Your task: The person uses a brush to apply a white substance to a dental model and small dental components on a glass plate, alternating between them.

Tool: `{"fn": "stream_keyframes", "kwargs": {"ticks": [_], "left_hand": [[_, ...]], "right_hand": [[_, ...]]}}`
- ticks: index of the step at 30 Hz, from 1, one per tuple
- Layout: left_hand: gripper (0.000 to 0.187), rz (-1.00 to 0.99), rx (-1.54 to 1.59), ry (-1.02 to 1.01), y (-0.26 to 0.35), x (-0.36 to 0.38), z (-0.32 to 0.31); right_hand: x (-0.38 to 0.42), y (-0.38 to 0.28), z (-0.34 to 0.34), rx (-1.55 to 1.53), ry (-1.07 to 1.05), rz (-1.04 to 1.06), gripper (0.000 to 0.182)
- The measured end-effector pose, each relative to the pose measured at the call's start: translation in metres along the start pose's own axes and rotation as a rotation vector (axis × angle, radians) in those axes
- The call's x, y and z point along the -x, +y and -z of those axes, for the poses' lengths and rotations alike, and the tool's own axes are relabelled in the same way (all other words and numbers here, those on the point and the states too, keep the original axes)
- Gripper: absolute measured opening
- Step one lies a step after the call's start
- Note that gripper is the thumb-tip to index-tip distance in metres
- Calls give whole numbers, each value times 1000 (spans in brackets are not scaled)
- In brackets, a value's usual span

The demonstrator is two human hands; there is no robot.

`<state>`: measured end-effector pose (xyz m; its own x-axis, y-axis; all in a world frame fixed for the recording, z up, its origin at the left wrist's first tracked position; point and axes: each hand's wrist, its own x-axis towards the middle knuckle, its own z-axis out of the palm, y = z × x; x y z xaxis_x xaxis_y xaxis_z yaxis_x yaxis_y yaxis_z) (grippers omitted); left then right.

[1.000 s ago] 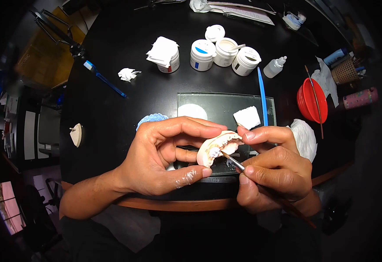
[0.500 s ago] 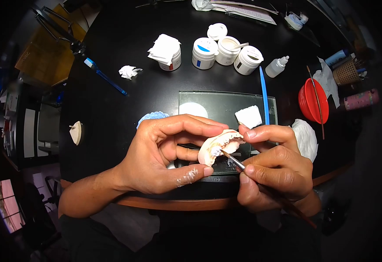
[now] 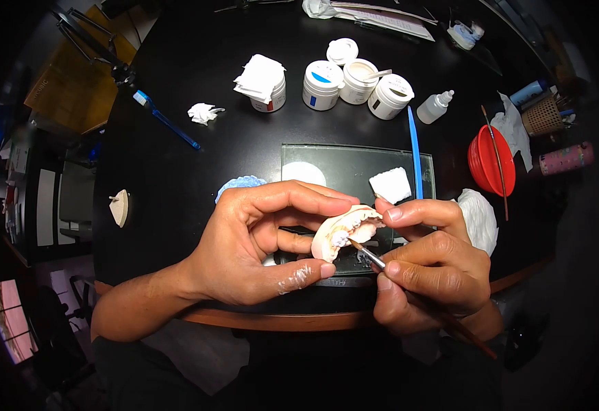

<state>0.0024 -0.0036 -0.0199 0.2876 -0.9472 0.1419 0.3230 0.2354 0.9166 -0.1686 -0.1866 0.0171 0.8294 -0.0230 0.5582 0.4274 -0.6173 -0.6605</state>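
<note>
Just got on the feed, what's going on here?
A person's left hand holds a dental cast by its edges. The right hand grips a fine brush, its tip at the whitish teeth on the cast, and its index finger is close to the cast's far end. Beyond the hands, a glass slab bears a white folded pad, and white jars stand behind it.

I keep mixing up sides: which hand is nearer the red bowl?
The right. The right hand, holding the brush, lies below and left of the red bowl; the left hand is farther left, holding the cast.
</note>
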Motion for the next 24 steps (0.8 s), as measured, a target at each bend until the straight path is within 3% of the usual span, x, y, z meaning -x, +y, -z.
{"fn": "stream_keyframes", "kwargs": {"ticks": [4, 24], "left_hand": [[52, -18, -30, -22, 0, -1, 1], [51, -7, -27, -21, 0, 0, 2]], "right_hand": [[-3, 3, -6, 9, 107, 58, 15], [-3, 4, -8, 29, 136, 69, 14]]}}
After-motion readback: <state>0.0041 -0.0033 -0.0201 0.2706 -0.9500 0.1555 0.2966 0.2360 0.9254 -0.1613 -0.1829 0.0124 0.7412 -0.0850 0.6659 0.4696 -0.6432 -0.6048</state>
